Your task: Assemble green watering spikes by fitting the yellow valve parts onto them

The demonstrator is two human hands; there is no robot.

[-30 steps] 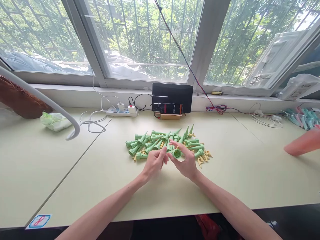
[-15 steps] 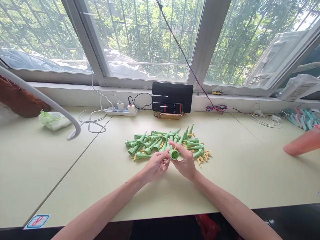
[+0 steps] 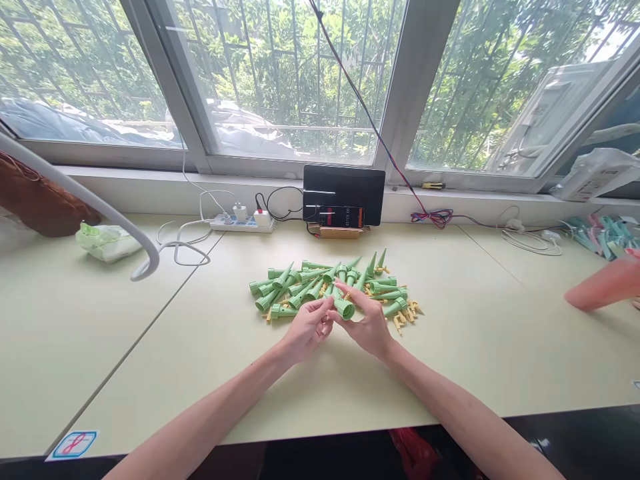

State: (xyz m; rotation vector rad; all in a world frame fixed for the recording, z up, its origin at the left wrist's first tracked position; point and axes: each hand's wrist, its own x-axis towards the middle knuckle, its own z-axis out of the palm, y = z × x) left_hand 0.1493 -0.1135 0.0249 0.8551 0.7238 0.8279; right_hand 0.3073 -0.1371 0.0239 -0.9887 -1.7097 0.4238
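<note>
My right hand (image 3: 369, 325) grips a green plastic plant-watering spike (image 3: 344, 309), with fingers and thumb around it. The wide, ribbed open end of the spike points toward me. My left hand (image 3: 309, 327) is closed in a pinch at the left side of the same spike, its thumb and fingertips against it. Part of the spike is hidden behind my fingers. Just beyond both hands lies a pile of similar green spikes (image 3: 283, 280), with small yellow plastic valve pieces (image 3: 399, 321) among them and at their right edge.
A tablet (image 3: 345, 190) with a phone (image 3: 341, 217) in front leans by the window sill. To its left lies a white power strip (image 3: 243, 223) with cables. A plastic packet (image 3: 107, 241) sits at the left, and a reddish tumbler (image 3: 603, 283) lies at the right.
The held spike has turned slightly, its open end swinging a little to the left. Both hands stay in nearly the same place, and the pile looks unchanged.
</note>
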